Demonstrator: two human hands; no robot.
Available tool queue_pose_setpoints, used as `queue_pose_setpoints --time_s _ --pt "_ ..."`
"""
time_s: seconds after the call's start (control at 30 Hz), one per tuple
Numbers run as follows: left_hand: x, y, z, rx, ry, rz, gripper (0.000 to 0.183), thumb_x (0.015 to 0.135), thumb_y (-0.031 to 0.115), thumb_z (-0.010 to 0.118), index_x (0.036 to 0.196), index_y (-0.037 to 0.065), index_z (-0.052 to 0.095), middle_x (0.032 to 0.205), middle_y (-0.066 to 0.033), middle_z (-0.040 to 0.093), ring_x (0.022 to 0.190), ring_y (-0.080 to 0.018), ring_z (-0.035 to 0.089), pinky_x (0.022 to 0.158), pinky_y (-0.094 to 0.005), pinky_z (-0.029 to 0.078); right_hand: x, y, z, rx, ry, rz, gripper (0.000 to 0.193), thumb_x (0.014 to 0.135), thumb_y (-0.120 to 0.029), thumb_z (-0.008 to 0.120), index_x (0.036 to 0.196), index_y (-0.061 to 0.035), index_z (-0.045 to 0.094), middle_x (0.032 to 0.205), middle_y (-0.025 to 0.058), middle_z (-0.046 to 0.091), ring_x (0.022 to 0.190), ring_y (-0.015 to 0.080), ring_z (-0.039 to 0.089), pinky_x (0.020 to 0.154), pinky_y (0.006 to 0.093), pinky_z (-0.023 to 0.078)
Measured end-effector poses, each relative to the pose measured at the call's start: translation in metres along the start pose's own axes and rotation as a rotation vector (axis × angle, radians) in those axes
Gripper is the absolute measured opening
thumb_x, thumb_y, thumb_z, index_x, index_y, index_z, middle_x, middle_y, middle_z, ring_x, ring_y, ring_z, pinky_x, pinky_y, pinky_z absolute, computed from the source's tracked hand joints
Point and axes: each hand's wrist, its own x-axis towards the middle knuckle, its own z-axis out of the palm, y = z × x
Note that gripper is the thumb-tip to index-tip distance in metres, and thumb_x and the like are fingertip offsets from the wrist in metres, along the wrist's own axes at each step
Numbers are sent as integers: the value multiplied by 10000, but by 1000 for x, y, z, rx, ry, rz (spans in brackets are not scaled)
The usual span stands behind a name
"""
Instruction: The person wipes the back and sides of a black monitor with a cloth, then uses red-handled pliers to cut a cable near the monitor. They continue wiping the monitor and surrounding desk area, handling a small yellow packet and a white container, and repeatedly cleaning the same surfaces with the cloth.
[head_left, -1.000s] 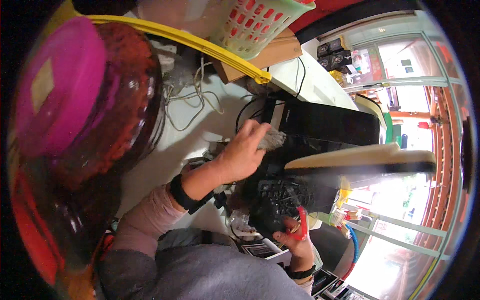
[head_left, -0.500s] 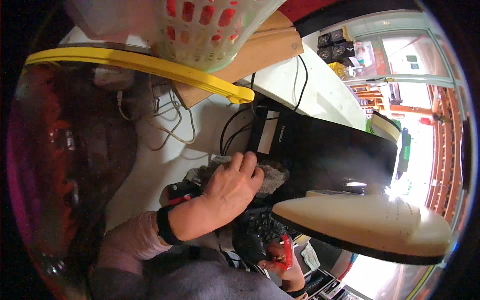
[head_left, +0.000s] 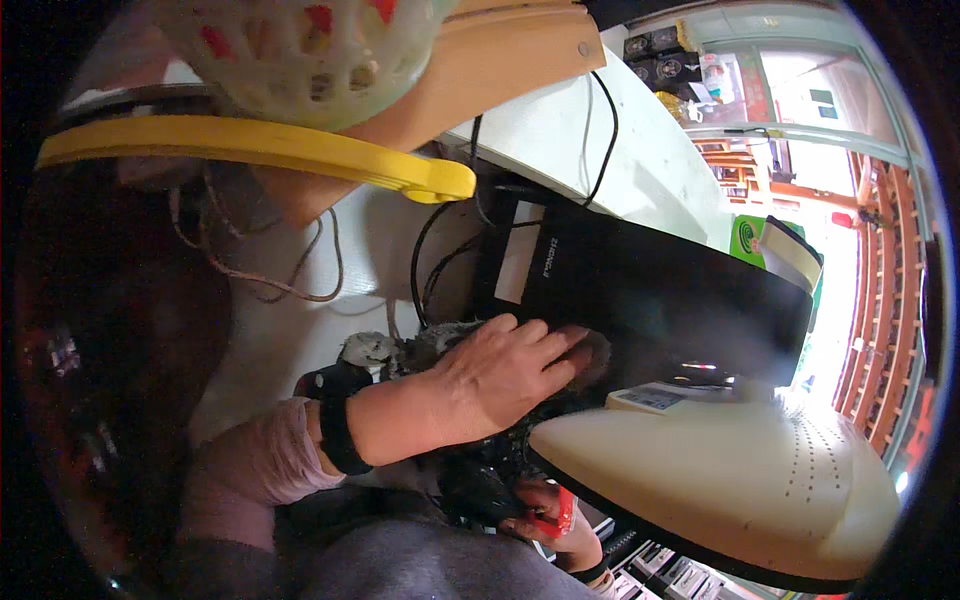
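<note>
My left hand [head_left: 505,372] reaches in from the left, palm down, with its fingers curled over a fuzzy grey cloth [head_left: 447,342]. It rubs up against a black box-shaped panel [head_left: 640,280] with a pale strip at one end, and the fingertips are slightly blurred. Lower down, my right hand [head_left: 545,508] is closed around a bright red piece [head_left: 566,512] beside a smooth black object [head_left: 482,494]; their kind cannot be told. A cream rounded casing [head_left: 710,480] with rows of small holes sits close to the right of both hands.
A yellow curved bar [head_left: 260,148] crosses the upper left, below a whitish perforated basket [head_left: 310,60]. Behind it lies a wooden board [head_left: 520,75]. Loose cables [head_left: 300,290] hang by the white surface [head_left: 375,240]. A green item [head_left: 748,238] stands beyond the black panel.
My left hand has slid right along the black panel with the cloth. The view has shifted, so the basket and yellow bar appear farther left. My right hand still grips the red piece.
</note>
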Motion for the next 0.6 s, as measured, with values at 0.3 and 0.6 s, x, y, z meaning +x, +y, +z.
queue_pose_setpoints --time_s 0.3,0.6 --pt "18 5 18 293 -200 -26 365 783 168 542 1118 30 582 883 -110 628 771 -206 619 567 -309 489 7 -6 -5 -20 -208 83 359 730 -199 749 962 42 619 901 170 593 837 299 586 739 344 454" --pt "25 9 31 248 -173 -100 245 806 157 546 1006 45 633 782 -106 622 698 -230 633 528 -327 505 -1 10 2 -80 -129 52 440 749 -243 757 1044 48 609 1078 196 587 1019 329 561 892 361 437"
